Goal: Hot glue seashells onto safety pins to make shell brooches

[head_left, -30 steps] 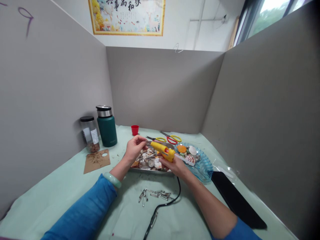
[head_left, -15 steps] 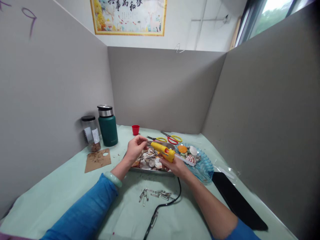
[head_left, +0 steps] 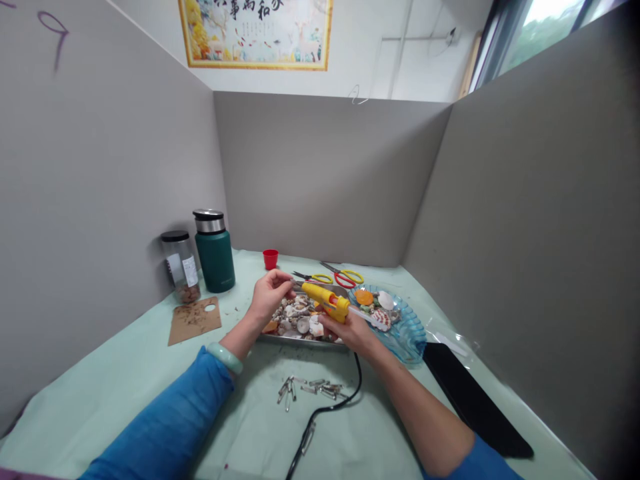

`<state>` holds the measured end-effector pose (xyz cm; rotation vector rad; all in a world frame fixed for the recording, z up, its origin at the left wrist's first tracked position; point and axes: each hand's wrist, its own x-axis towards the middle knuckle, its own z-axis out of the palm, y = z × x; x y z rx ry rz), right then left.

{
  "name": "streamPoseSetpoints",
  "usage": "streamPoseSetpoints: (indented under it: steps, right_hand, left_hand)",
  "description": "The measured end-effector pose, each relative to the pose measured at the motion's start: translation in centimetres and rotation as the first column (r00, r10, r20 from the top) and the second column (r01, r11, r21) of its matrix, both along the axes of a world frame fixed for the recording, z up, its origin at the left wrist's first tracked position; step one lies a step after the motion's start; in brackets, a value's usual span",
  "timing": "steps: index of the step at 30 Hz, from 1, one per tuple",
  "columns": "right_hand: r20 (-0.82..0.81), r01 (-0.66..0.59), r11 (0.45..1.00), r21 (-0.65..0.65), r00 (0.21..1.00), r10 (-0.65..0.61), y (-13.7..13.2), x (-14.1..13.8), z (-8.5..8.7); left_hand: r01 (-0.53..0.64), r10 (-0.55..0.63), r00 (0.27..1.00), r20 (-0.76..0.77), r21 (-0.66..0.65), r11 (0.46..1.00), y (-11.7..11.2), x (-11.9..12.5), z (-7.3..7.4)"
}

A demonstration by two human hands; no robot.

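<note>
My right hand [head_left: 350, 330] is wrapped round the handle of a yellow hot glue gun [head_left: 325, 300], with a pale glue stick [head_left: 367, 319] poking out of its back end. The gun's nozzle points left, toward my left hand [head_left: 273, 293]. The fingertips of that hand are pinched together at the nozzle; whatever small thing they hold is too small to name. Both hands are above a metal tray [head_left: 300, 342] heaped with seashells [head_left: 295, 317]. The gun's black cord [head_left: 325, 409] runs down toward the front of the table.
Several metal clips [head_left: 323, 388] lie in front of the tray. A blue plate [head_left: 413, 333] with shells and a black flat object [head_left: 475, 400] are at right. Scissors [head_left: 345, 277] and a red cup [head_left: 271, 259] stand behind; a green bottle [head_left: 215, 260], jar [head_left: 181, 270] and brown card [head_left: 195, 320] at left.
The hands and the glue gun hold nearly the same pose. The whole view has shifted very slightly.
</note>
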<state>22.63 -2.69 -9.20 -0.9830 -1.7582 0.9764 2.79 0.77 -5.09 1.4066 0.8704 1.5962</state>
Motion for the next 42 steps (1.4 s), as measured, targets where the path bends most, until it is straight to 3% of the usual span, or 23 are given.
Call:
streamPoseSetpoints:
  steps: [11,35,42]
  right_hand:
    - [0.010,0.006,1.000,0.007,1.000,-0.006,-0.16,-0.08,0.22]
    - [-0.004,0.018,1.000,-0.013,1.000,-0.018,-0.14,-0.08,0.02]
    - [0.021,0.011,1.000,0.004,1.000,-0.011,-0.10,0.01,0.00]
  left_hand:
    - [0.013,-0.013,1.000,-0.027,0.008,1.000,0.29,0.00,-0.51]
    - [-0.026,0.026,1.000,0.013,-0.003,1.000,-0.32,0.05,0.38]
    - [0.001,-0.001,1.000,0.004,-0.011,1.000,-0.09,0.10,-0.16]
